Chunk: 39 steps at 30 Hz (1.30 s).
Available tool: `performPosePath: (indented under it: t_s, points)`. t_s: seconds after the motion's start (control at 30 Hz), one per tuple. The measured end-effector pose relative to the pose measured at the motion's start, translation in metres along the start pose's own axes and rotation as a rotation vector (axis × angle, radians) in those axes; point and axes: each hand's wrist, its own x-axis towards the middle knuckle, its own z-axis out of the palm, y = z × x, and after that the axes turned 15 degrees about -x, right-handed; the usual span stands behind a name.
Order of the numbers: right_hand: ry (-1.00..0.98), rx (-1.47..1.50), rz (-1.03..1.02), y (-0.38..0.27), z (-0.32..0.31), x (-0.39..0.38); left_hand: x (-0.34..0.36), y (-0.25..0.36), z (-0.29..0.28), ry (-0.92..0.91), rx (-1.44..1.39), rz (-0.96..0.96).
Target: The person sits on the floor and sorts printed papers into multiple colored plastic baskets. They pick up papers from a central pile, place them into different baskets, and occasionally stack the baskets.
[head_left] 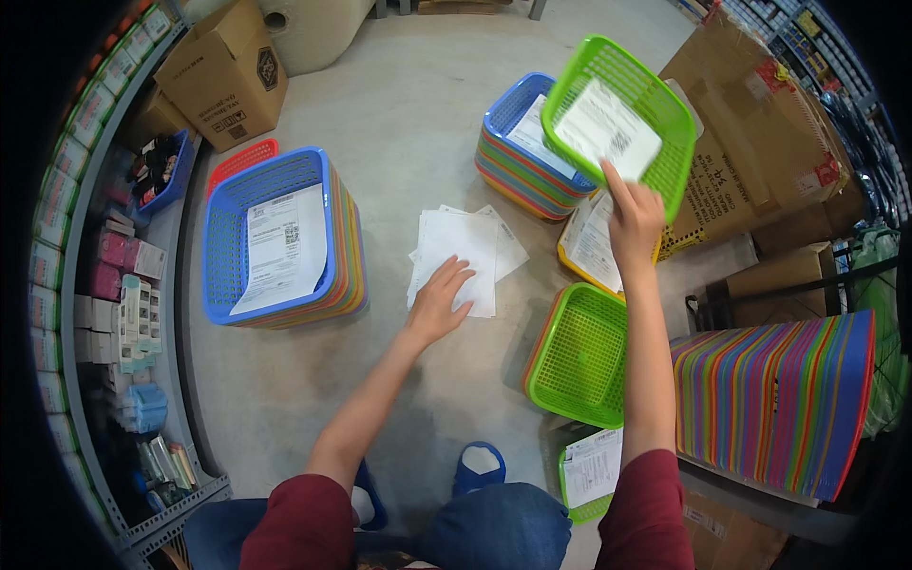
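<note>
Basket (grn) (616, 65), near rim at R hand (635, 214); L hand (441, 296) over papers (458, 237).

a stockroom; loaded shelf (175, 285); cardboard boxes (223, 85) (stacked baskets (518, 179) too)

tilted basket (668, 111): green | left basket (224, 252): blue | loose papers (454, 249): white | nested baskets (769, 408): rainbow-striped

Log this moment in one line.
left hand: spread over papers | right hand: holding green basket by near rim | basket contents: printed sheet
</note>
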Motion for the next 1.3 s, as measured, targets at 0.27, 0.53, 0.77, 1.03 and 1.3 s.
performPosePath:
  t_s: [0.27, 0.53, 0.77, 1.03, 1.3]
  points:
    - [-0.147, 0.138, -0.089, -0.024, 0.073, 0.031, -0.024, -0.074, 0.017, -0.320, 0.197, -0.124]
    - [-0.057, 0.166, -0.075, -0.024, 0.093, 0.039, 0.007, -0.072, 0.019, -0.491, 0.292, -0.162]
    - [-0.423, 0.410, -0.031, -0.055, 0.027, -0.039, 0.007, -0.088, 0.023, -0.206, 0.125, -0.173]
    - [-0.953, 0.067, 0.152, -0.087, -0.164, -0.272, -0.003, -0.059, 0.025, 0.476, -0.196, -0.373]
    - [-0.472, 0.085, 0.313, -0.061, -0.191, -0.265, -0.053, -0.006, 0.107, 0.067, -0.027, 0.254]
